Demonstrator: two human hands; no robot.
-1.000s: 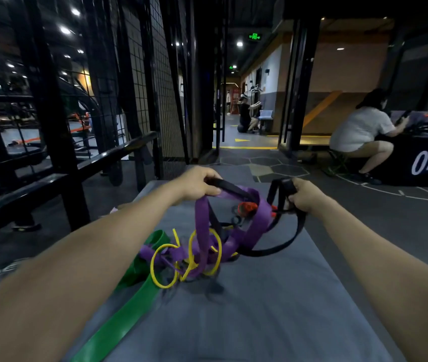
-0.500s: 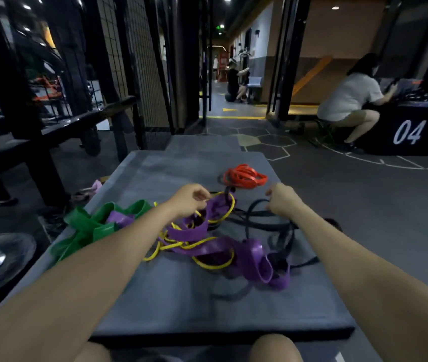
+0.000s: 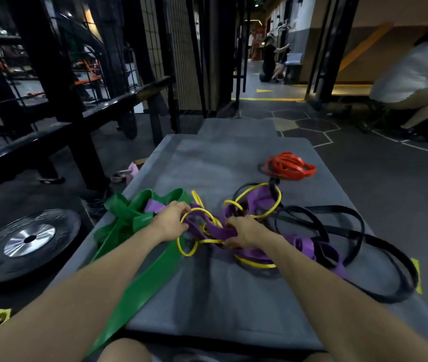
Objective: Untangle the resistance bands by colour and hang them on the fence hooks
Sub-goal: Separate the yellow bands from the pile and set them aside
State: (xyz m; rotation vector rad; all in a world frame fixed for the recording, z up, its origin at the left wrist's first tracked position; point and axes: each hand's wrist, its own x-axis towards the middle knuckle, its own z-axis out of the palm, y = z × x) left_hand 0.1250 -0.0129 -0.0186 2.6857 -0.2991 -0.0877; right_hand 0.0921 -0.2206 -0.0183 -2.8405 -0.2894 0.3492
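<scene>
A grey mat point(image 3: 233, 296) is laid on the dark floor, and all the bands are found on it. Left of the mat a black weight plate point(image 3: 25, 241) lies flat, and behind that a black metal fence point(image 3: 59, 82) with rails is seen. Beyond the far right corner of the mat a person in a white shirt point(image 3: 411, 77) is crouched.

At the far right part of the mat the red bands point(image 3: 290, 165) are piled alone, apart from the tangle. The green band point(image 3: 134, 252) is spread along the left edge of the mat. The black band point(image 3: 359, 244) is looped over the right side. In the middle, the purple band point(image 3: 220, 231) and the thin yellow band point(image 3: 257, 205) are knotted together.

The left hand point(image 3: 170, 223) is curled on a yellow loop at the tangle's left side. The right hand point(image 3: 244, 231) is closed around the purple band, just beside the left hand.
</scene>
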